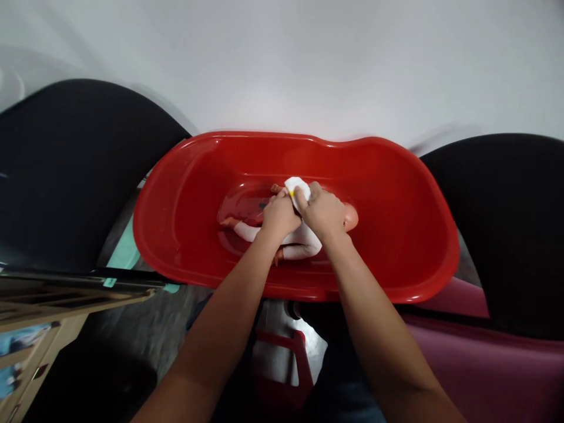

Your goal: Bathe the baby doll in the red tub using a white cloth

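two bare hands press a folded white cloth point(296, 189) onto a baby doll point(304, 241) lying in the middle of a glossy red plastic baby bathtub point(264, 138). the left hand point(281, 214) and right hand point(323, 211) meet over the doll's chest, fingers curled closely around the cloth, with a small yellow patch showing at its edge. the right thumb and fingertips are plain to see on the cloth, while the left fingers are partly hidden behind it.

the hands and cloth cover most of the doll's upper body. its smooth, flesh-toned head point(351, 216) shows only in part beyond the right hand, so the face cannot be seen. a white long-sleeved suit point(299, 249) covers the limbs, with small flesh-toned feet or hands poking out toward the tub's left end and near both long sides. a thin layer of water may lie in the tub's base, but the glare makes it hard to tell.

beyond the tub's far rim lies a pale grey surface point(282, 64). large black curved shapes point(74, 176) flank both ends of the tub, their nature unclear. below its left end stand a pale wooden shelf unit point(44, 299) and a teal object point(126, 249), while a maroon surface point(484, 364) lies below its right end. a red plastic stool point(282, 358) sits below the near rim, half blocked by the forearms.
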`<state>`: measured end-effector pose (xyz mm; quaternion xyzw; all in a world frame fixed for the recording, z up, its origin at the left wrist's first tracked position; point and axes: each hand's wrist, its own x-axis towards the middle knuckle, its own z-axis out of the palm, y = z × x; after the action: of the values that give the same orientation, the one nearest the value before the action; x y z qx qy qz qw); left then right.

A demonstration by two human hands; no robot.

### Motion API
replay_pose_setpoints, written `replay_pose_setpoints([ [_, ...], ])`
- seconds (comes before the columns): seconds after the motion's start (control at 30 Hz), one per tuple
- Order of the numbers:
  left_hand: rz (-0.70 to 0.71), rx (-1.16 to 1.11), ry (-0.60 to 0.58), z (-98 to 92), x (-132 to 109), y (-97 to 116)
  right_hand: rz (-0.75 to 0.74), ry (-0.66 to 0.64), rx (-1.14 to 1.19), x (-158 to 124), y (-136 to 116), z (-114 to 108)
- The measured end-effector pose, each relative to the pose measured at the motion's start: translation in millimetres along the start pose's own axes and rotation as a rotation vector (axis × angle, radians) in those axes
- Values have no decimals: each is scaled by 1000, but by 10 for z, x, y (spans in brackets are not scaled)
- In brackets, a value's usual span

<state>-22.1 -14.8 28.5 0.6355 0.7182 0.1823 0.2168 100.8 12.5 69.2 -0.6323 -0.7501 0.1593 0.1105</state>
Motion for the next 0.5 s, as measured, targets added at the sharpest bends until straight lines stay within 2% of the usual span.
replay_pose_setpoints([
  [0.13,42,63,35,2,8,20,87,43,125,53,74,36],
  [0.33,25,77,41,11,33,61,119,155,363,134,175,106],
  [0.43,3,65,61,20,53,63,174,172,566,161,177,168],
  [0.5,-14,46,90,27,68,58,253,135,740,186,191,214],
])
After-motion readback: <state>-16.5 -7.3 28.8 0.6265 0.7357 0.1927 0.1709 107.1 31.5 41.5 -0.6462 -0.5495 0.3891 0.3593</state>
